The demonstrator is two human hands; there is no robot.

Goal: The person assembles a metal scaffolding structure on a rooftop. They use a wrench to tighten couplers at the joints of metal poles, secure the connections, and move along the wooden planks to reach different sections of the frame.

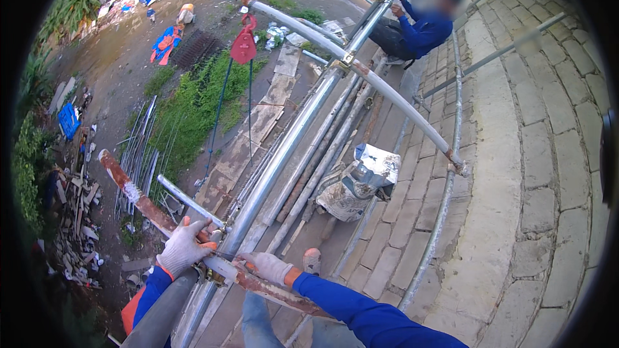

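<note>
In a pale glove with orange fingertips, my left hand (184,249) is closed around the rusty, white-stained scaffold pipe (142,200), where it crosses a long silvery pipe (284,154). A metal clamp (216,275) sits at that crossing, partly covered by my hands. My right hand (267,267), gloved alike, reaches in from the right with its fingers bent together against the joint. What those fingertips hold is hidden. A short silvery pipe (189,200) juts out just above my left hand.
A co-worker in blue (422,29) sits farther along the scaffold. A dirty sack (354,187) stands on the walkway beside loose pipes. A red pulley block (244,45) hangs from a crossing pipe (284,19). The block wall (516,187) rises at right; ground lies far below at left.
</note>
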